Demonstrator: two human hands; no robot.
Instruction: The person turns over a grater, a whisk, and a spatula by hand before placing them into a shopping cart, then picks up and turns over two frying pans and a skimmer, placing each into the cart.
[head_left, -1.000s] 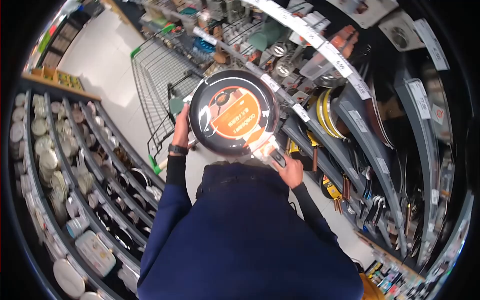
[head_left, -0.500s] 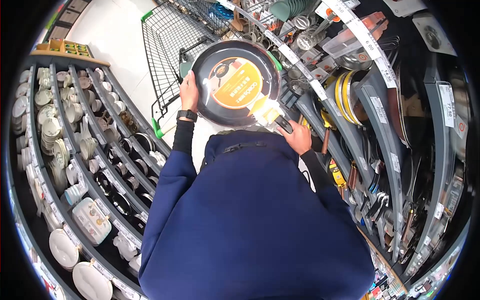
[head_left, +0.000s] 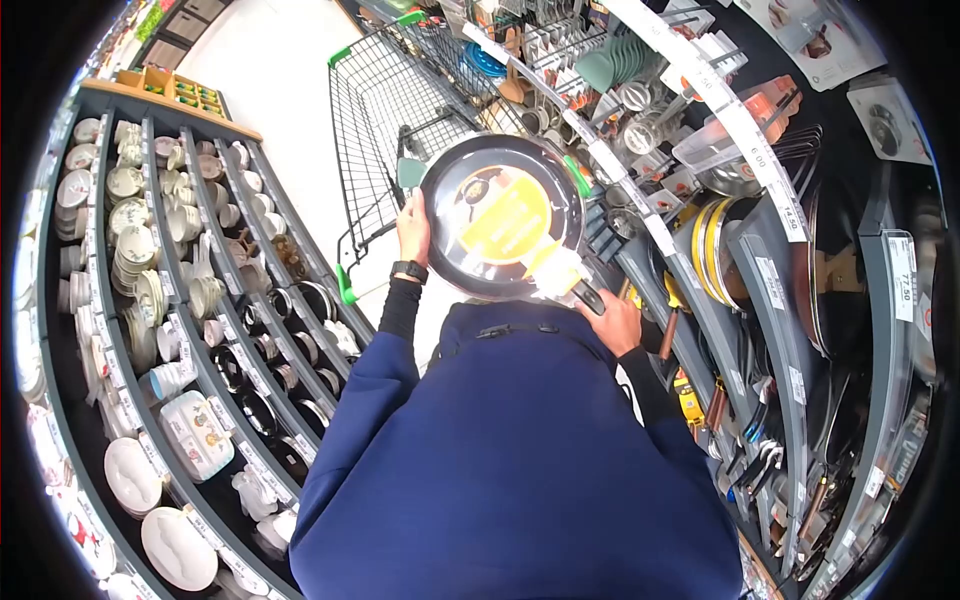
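Both hands are on a black frying pan [head_left: 470,255], held up flat in front of the chest of a person in a dark blue jacket [head_left: 510,460]. The left hand [head_left: 413,228], with a black watch [head_left: 409,271] on its wrist, grips the pan's rim on the left side, fingers curled over the edge. The right hand [head_left: 618,322] is closed around the end of the pan's dark handle [head_left: 588,297], which slants down to the right from the bowl. A round orange-and-yellow label [head_left: 505,215] covers most of the pan's inner face, glare washing out its print.

The setting is a shop aisle with a pale, glossy floor [head_left: 270,90]. To the person's left, tiered grey shelves [head_left: 195,330] run the length of the aisle, stacked with bowls, cups, plates and small dishes [head_left: 125,250]. To the right, a rack [head_left: 770,330] carries more pans standing on edge or hung by their handles, among them a pair with yellow rims [head_left: 705,250], and white price tags [head_left: 745,130] line the shelf fronts. Higher up on that side hang strainers, utensils and green ware.

A wire shopping cart [head_left: 385,110] with green trim stands just beyond the pan, its basket near the left hand and the far rim of the pan overlapping it from this angle. The pan sits between the two hands, above the jacket's collar, closer to the right-hand rack than to the crockery shelves.
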